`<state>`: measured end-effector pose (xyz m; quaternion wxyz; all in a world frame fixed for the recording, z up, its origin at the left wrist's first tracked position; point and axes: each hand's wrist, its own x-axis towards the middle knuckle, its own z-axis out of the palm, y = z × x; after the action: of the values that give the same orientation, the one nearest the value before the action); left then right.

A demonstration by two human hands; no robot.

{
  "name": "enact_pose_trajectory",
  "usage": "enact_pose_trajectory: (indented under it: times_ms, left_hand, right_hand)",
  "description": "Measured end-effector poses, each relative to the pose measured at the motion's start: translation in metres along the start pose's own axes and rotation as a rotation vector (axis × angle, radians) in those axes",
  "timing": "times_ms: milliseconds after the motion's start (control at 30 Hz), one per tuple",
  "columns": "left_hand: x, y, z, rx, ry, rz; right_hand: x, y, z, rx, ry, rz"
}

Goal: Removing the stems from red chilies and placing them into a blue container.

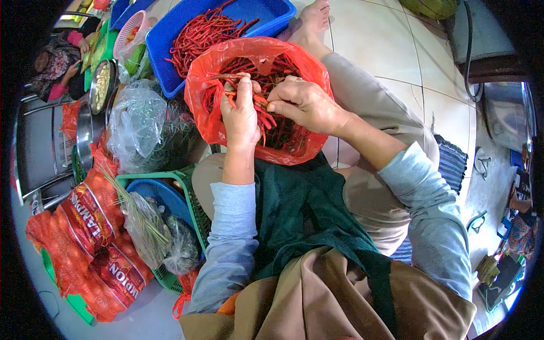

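Note:
A red plastic bag (297, 146) full of long red chillies stands open between my legs. Over its mouth, my left hand (241, 108) holds several red chillies. My right hand (299, 102) pinches the end of a chilli between thumb and forefinger, close beside the left; the far side of its grip is hidden. Just past the bag, a blue plastic tub (272, 15) contains a heap of red chillies (204, 38).
To the left are a clear plastic bag (138, 123), a green crate (187, 187) and red mesh sacks (72, 255). A pink basket (135, 21) lies beyond. Another person (55, 63) works at the upper left. My bare foot (314, 19) rests beside the blue tub.

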<state>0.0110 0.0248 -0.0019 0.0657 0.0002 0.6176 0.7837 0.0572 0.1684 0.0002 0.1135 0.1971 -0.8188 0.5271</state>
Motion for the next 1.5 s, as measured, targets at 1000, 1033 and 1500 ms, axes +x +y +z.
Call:
enact_pose_trajectory:
  times_ms: [1000,1033,1500]
  left_hand:
    - [-0.006,0.006,-0.009,-0.451,-0.232,-0.445]
    - [-0.006,0.006,-0.009,-0.497,-0.238,-0.491]
    - [-0.027,0.043,-0.031,-0.092,-0.685,-0.526]
  right_hand:
    - [-0.001,-0.002,-0.006,-0.205,0.107,-0.196]
    - [-0.002,-0.002,-0.006,-0.211,0.108,-0.211]
    - [0.002,0.000,-0.004,-0.295,0.120,0.067]
